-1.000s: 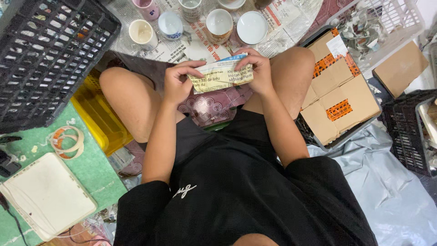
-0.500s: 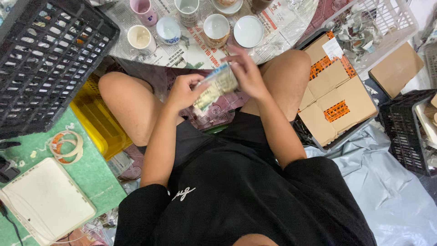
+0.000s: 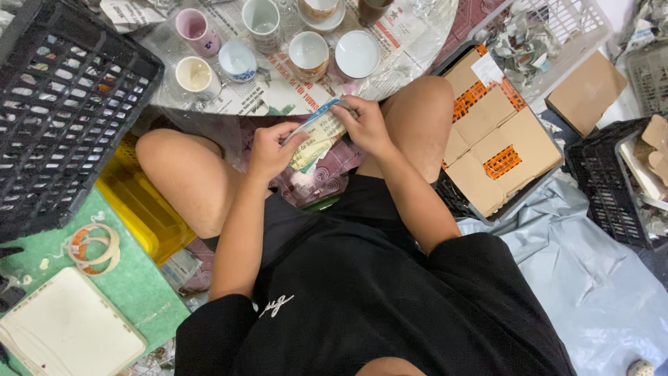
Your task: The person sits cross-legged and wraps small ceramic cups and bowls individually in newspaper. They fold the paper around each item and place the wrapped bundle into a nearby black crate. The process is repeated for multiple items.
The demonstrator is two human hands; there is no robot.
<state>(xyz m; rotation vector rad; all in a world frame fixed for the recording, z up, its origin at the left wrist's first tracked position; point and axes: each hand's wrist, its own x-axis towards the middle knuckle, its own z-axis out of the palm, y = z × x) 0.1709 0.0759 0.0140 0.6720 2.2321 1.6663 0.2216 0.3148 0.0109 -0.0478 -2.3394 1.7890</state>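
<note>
I see a paper-wrapped bundle (image 3: 316,136) gripped at both ends over the lap, my left hand (image 3: 270,150) and right hand (image 3: 365,125) both curled tight around it, likely to keep the newspaper wrap snug. Unwrapped cups (image 3: 308,52) wait on the newspaper-covered table (image 3: 410,35) just beyond the knees, within easy reach, cardboard boxes (image 3: 497,136) at the right
</note>
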